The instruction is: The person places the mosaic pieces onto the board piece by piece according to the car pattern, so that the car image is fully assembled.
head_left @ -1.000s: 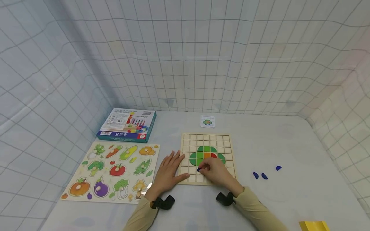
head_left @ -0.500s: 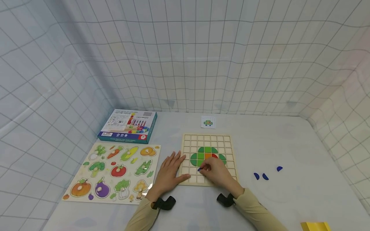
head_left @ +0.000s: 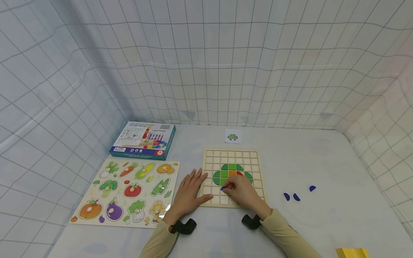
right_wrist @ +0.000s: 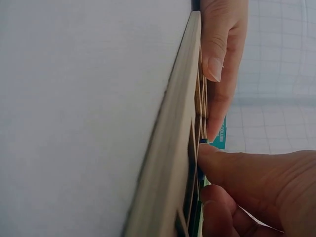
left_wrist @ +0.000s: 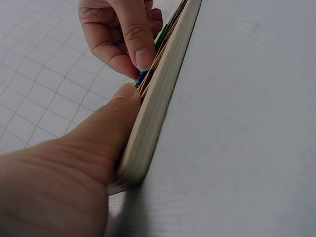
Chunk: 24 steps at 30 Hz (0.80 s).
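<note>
On grid board (head_left: 233, 176), lower left of green pattern: blue piece (head_left: 222, 188) pinched in my right hand (head_left: 241, 193) fingertips, at cell mouth. Left hand (head_left: 189, 194) flat, fingers straight, steadying board's left edge. Risk: piece tilted against cell wall, jams or pops out; board slides on table (head_left: 322, 165) if left hand lifts.

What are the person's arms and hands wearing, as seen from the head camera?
Both arms are in long tan sleeves, the left sleeve and right sleeve reaching the wrists. Each wrist carries a small black device: one by the left hand at, one by the right hand at. The hands are bare, without gloves; no rings or markings can be made out.
</note>
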Each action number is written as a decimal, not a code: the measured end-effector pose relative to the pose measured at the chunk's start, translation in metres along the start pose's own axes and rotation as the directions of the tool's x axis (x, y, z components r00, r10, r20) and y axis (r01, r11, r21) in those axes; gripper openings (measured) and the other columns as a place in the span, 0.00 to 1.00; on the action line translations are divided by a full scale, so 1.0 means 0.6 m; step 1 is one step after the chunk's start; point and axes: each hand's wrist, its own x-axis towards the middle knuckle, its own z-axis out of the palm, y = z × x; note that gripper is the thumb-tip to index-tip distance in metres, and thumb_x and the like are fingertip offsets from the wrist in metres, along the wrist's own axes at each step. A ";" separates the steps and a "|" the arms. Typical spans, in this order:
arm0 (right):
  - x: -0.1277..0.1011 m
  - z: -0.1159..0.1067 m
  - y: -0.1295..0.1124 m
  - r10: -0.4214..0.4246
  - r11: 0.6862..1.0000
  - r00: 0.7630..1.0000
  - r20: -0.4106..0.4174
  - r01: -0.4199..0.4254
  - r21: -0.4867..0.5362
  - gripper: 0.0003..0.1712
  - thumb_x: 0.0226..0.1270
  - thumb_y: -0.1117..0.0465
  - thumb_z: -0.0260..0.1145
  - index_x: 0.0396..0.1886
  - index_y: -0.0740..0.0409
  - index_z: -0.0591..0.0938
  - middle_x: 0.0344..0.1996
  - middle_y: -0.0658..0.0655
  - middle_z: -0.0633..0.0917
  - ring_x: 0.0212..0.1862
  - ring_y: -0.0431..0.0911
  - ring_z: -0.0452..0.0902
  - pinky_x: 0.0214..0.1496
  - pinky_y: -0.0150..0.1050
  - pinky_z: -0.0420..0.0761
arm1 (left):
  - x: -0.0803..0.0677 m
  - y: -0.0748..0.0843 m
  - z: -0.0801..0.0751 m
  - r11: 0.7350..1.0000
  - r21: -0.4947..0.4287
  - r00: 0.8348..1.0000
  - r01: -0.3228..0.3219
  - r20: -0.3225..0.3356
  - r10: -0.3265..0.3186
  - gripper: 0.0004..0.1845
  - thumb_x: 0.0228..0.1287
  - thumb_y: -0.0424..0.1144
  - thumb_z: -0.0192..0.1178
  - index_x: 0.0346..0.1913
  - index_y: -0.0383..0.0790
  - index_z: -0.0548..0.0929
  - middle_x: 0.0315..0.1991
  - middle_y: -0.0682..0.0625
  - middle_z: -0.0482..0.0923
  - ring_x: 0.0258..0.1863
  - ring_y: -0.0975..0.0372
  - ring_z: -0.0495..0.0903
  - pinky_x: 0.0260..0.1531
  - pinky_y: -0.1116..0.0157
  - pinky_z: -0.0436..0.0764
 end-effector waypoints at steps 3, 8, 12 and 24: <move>-0.002 0.000 0.002 0.000 1.000 1.000 -0.002 0.000 0.002 0.03 0.56 0.61 0.73 0.28 0.53 0.85 0.21 0.41 0.75 0.24 0.36 0.68 0.24 0.32 0.71 | 0.001 0.000 0.001 1.000 0.000 1.000 -0.001 0.000 0.001 0.43 0.59 0.64 0.58 0.72 0.45 0.62 0.73 0.47 0.53 0.73 0.55 0.43 0.69 0.56 0.41; -0.016 -0.010 0.005 0.014 1.000 0.999 -0.045 -0.015 -0.004 0.03 0.56 0.61 0.73 0.29 0.52 0.85 0.21 0.40 0.75 0.24 0.36 0.67 0.25 0.31 0.71 | 0.003 0.001 0.002 1.000 0.001 1.000 0.002 0.005 -0.002 0.43 0.59 0.64 0.57 0.72 0.46 0.62 0.73 0.47 0.53 0.73 0.55 0.43 0.69 0.56 0.41; -0.040 -0.035 0.010 0.037 0.999 0.996 -0.085 -0.039 -0.012 0.04 0.55 0.62 0.73 0.26 0.50 0.85 0.19 0.40 0.74 0.23 0.36 0.67 0.24 0.31 0.70 | 0.004 0.002 0.002 1.000 0.001 1.000 -0.002 0.000 0.002 0.43 0.59 0.64 0.57 0.72 0.45 0.62 0.73 0.47 0.53 0.73 0.55 0.43 0.69 0.55 0.42; -0.125 -0.151 0.094 0.205 0.973 0.974 -0.098 -0.214 -0.091 0.03 0.58 0.61 0.71 0.31 0.54 0.86 0.23 0.44 0.77 0.24 0.39 0.69 0.23 0.32 0.70 | 0.000 0.001 0.004 1.000 0.005 1.000 -0.013 -0.026 0.013 0.43 0.58 0.64 0.58 0.71 0.44 0.63 0.72 0.45 0.54 0.72 0.51 0.45 0.68 0.52 0.45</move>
